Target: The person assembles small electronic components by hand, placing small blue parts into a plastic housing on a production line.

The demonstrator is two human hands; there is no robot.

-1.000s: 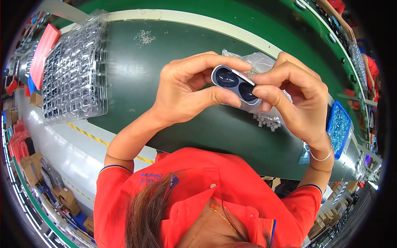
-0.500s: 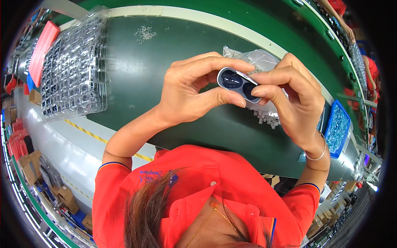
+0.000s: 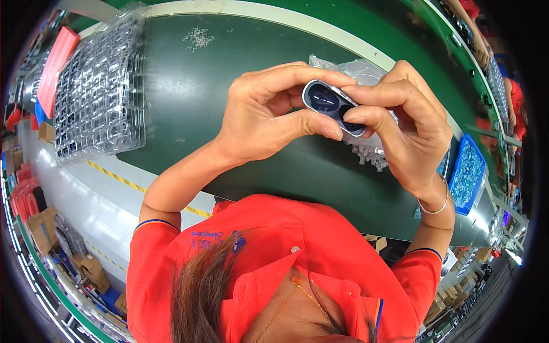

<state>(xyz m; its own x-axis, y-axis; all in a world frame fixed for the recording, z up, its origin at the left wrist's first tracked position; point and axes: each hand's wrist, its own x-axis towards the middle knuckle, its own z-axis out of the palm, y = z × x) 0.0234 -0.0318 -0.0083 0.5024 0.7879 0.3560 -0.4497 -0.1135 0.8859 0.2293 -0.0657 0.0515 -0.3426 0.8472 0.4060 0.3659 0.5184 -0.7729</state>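
- Both hands are pinching the dark twin-lens part (image 3: 333,106) above the green belt (image 3: 240,74).
- Left hand (image 3: 269,114) is steadying; right hand (image 3: 406,126) fingertips are pressing—better kept square, off the lenses.

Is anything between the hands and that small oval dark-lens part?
Nothing visible. The left hand and right hand both already pinch the small oval silver-rimmed dark-lens part, above the dark green conveyor belt and a clear plastic bag.

The light is bright and even from above with soft shadows, glare sits on the clear trays (image 3: 100,91) — and the fisheye rim bends edges, going black.
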